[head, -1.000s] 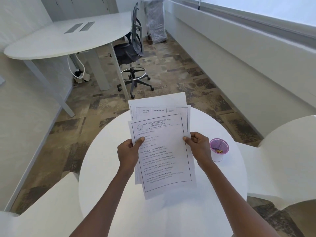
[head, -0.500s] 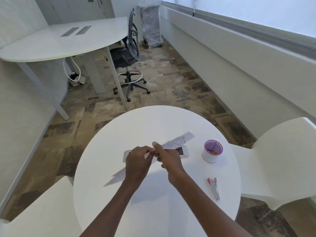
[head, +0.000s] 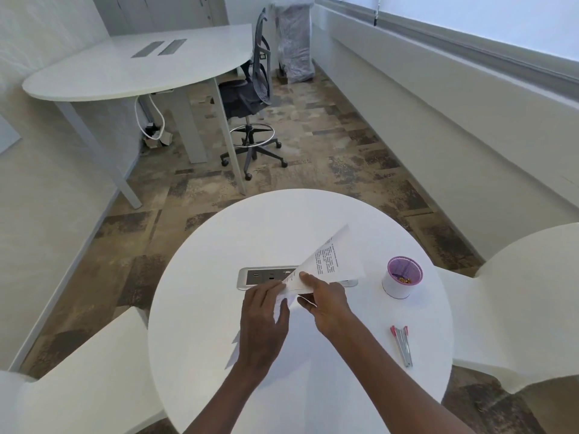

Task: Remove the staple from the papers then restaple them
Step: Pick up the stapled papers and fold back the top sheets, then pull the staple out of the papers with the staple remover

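Head view: the papers (head: 332, 264) are held just above the middle of the round white counter (head: 200, 308), tilted so that the printed sheet fans up and away to the right. A near corner of the stack is pinched between thumb and fingers of the right hand (head: 326, 303), so that grip is clamped on the papers. The left hand (head: 261, 321) is laid over the left part of the stack with its fingers curled at the same corner; its grip is also closed on the papers, fingertips nearly meeting those of the right hand. No staple can be made out at that corner, which is too small and partly covered by the fingers.

Behind the papers, a grey power socket panel (head: 266, 277) is set into the counter, its right end hidden by the sheet. To the right of the hands, a red and silver stapler (head: 402, 345) is lying flat near the counter's right edge, well apart from the papers. Farther off on the right, a white cup with a purple rim (head: 402, 281) is standing upright, with small yellowish objects inside. White chairs (head: 517, 308) are placed near the counter on both sides. Beyond, a larger white desk (head: 131, 70) and a black office chair (head: 250, 98) are seen on patterned carpet.
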`<state>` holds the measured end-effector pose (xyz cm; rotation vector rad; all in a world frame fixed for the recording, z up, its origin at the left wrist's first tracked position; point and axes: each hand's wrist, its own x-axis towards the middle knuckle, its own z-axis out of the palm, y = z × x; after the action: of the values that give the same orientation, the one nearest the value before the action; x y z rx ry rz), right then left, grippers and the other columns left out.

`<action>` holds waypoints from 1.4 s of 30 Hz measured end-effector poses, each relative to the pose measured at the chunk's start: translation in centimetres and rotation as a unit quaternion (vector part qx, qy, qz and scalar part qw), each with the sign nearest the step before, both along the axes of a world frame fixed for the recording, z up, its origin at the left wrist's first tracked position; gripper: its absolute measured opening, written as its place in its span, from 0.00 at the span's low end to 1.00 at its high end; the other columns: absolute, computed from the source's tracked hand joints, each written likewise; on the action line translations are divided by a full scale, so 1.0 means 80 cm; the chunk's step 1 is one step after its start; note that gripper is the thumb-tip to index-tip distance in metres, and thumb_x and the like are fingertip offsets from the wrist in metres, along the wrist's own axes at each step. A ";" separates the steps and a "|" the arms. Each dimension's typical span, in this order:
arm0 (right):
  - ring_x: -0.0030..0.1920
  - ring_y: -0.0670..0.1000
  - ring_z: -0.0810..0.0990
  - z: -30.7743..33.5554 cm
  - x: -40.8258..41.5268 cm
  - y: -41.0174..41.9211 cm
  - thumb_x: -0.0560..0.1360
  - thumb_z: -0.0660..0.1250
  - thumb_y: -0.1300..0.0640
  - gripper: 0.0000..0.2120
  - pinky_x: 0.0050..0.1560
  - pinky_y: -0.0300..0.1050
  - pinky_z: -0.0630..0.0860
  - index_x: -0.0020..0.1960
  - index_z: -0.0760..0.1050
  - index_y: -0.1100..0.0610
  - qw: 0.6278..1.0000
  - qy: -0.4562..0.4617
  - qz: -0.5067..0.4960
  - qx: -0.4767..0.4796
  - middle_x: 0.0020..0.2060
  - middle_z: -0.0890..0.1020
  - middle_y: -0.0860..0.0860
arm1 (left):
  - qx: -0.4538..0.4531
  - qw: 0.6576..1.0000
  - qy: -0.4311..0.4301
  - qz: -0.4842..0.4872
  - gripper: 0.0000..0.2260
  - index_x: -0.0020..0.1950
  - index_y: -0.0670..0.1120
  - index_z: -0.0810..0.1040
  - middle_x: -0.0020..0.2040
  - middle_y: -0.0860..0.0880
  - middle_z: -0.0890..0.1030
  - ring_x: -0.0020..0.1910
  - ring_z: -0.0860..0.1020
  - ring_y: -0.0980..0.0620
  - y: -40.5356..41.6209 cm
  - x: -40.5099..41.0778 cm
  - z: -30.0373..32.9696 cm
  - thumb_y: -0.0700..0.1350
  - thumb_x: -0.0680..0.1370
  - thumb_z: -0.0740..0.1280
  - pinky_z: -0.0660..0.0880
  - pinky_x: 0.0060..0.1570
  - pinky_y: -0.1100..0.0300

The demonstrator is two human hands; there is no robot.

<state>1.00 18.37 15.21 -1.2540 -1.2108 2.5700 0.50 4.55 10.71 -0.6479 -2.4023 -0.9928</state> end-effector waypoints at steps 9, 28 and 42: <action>0.45 0.50 0.83 -0.001 -0.007 -0.007 0.71 0.74 0.68 0.15 0.42 0.46 0.82 0.52 0.76 0.52 0.997 0.058 0.008 0.050 0.46 0.84 0.48 | 0.335 0.851 -0.393 0.089 0.10 0.42 0.48 0.82 0.38 0.55 0.85 0.38 0.79 0.58 0.025 0.037 0.008 0.52 0.79 0.68 0.74 0.43 0.59; 0.48 0.53 0.82 -0.023 0.025 0.029 0.71 0.76 0.62 0.18 0.48 0.50 0.80 0.58 0.76 0.55 0.984 0.075 0.130 0.092 0.51 0.85 0.51 | 0.632 0.564 -0.528 0.052 0.16 0.60 0.46 0.80 0.53 0.48 0.86 0.51 0.83 0.51 0.045 0.014 0.024 0.37 0.73 0.74 0.80 0.41 0.61; 0.30 0.50 0.74 -0.123 0.077 0.121 0.72 0.72 0.66 0.02 0.34 0.42 0.74 0.45 0.82 0.64 0.980 -0.052 0.021 0.189 0.37 0.83 0.56 | 0.532 0.616 -0.561 0.151 0.18 0.58 0.51 0.78 0.42 0.56 0.80 0.32 0.72 0.58 0.050 0.023 0.003 0.45 0.71 0.78 0.63 0.29 0.65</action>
<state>7.13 28.06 5.39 -1.2946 -1.6626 2.1747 2.31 8.53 10.94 1.0998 -1.8010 -2.7694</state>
